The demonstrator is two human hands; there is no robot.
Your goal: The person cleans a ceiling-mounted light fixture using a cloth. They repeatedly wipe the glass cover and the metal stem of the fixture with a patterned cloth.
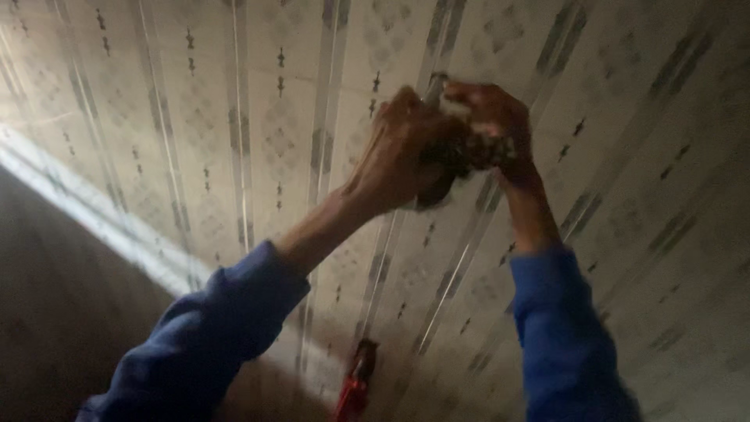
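left hand (394,152) clenched on dark fitting (453,156), steadying it | right hand (488,117) pinching same fitting | against patterned ceiling panel (234,117), both raised

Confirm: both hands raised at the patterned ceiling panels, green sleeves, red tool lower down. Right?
Not quite: the sleeves are blue, not green, as the head view shows. Left hand and right hand are raised at the patterned ceiling panels, red tool lower down.

L hand (402,148) beside R hand (492,125)

dark object (449,160): blurred, hidden between hands | red tool (353,391): cut off at bottom
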